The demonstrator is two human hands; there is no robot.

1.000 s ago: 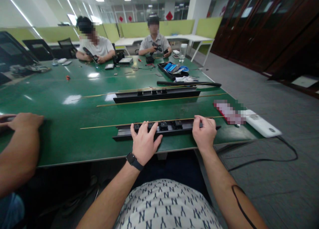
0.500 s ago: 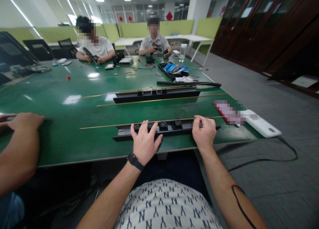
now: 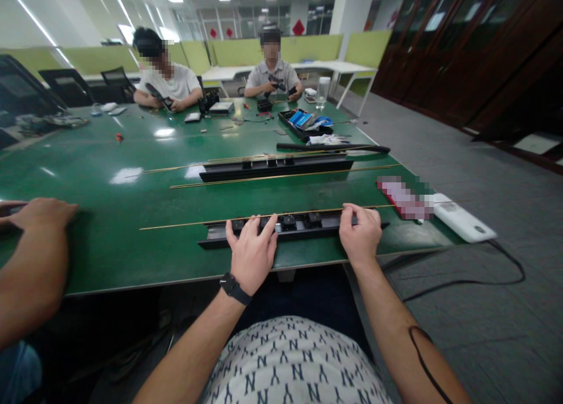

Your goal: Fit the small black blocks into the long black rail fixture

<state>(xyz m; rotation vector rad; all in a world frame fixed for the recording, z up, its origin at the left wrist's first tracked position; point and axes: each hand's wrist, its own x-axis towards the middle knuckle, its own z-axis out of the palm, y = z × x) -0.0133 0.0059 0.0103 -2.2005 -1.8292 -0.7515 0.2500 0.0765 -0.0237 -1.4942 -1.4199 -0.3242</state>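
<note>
A black channel-shaped rail (image 3: 303, 234) with several small black blocks inside lies near the front edge of the green table. Along its far side runs a thin brass-coloured rod (image 3: 176, 226), sticking out past both ends of the rail. My left hand (image 3: 252, 253), with a watch on the wrist, rests over the rail's left part; its fingers are spread and the fingertips reach the rod. At the rail's right end my right hand (image 3: 361, 233) is closed, thumb and forefinger pinched on the rod.
Behind lies a second black rail (image 3: 281, 170) with rods beside it. A red-edged phone (image 3: 398, 199) and a white power bank (image 3: 464, 219) with a cable are at right. A person's arm (image 3: 39, 245) rests at left. Two people sit across the table (image 3: 132, 257).
My left hand has shifted slightly left and toward me along the rail. The rod's left end has dipped a little toward me. My right hand has stayed in place.
</note>
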